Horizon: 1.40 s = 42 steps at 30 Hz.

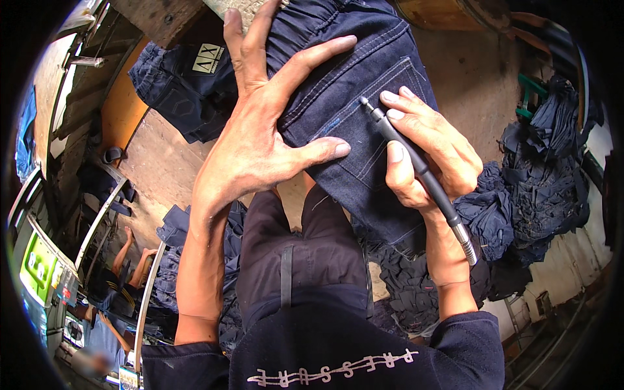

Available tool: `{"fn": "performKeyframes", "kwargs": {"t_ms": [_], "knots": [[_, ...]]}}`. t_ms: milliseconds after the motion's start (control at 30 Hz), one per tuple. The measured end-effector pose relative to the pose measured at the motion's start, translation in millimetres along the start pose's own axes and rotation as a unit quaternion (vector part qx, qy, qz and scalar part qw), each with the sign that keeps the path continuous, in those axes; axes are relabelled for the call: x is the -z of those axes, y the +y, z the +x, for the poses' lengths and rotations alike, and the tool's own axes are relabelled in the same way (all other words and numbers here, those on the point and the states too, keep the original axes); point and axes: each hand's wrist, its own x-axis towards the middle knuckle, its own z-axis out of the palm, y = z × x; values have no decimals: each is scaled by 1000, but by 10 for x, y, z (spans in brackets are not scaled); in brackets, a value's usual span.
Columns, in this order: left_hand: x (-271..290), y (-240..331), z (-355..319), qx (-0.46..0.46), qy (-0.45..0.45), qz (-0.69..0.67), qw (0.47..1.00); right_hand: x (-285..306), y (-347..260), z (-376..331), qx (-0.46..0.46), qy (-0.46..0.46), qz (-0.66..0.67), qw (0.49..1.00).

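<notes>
A dark blue denim garment [364, 162] with a gathered elastic waist and a stitched patch pocket [390, 97] lies in front of me, its waist toward the top of the view. My left hand [266, 110] rests on it with fingers spread wide, thumb beside the pocket's edge. In my right hand [432, 143] is a black pen-shaped rotary tool handpiece [422, 169], gripped between thumb and fingers. Its tip sits over the pocket, near the stitching; whether it touches the cloth I cannot tell. A faint lighter blue streak marks the denim by the pocket's edge.
Another denim garment [188, 91] with a pale patch lies at the far left. Piles of dark denim [539, 182] are heaped on the right, with more folded cloth [416, 286] beside my legs. At lower left are another person's bare legs [133, 260] and a green container [39, 270].
</notes>
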Motion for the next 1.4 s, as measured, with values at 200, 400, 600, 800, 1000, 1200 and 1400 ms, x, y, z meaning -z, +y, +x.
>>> {"fn": "performKeyframes", "kwargs": {"t_ms": [200, 400, 600, 800, 1000, 1200, 1400], "knots": [[20, 5, -30, 0, -5, 6, 1000, -8, 8, 8, -9, 14, -2, 1000], [16, 7, -52, 1, -8, 8, 1000, -5, 18, 1, -10, 17, -9, 1000], [7, -9, -60, -2, -3, 5, 1000, -1, 25, -26, 29, 5, 32, 999], [-16, 12, -31, -19, 34, 5, 999, 60, 168, 109, -19, 98, 20, 995], [-40, 41, -33, 3, 37, -18, 999, 101, 164, 37, -28, 28, 6, 999], [-31, 38, -42, 10, 30, -5, 999, 93, 164, 62, -23, 26, -4, 999], [-38, 32, -32, 3, 32, 3, 999, 100, 156, 74, -32, 31, -15, 999]]}}
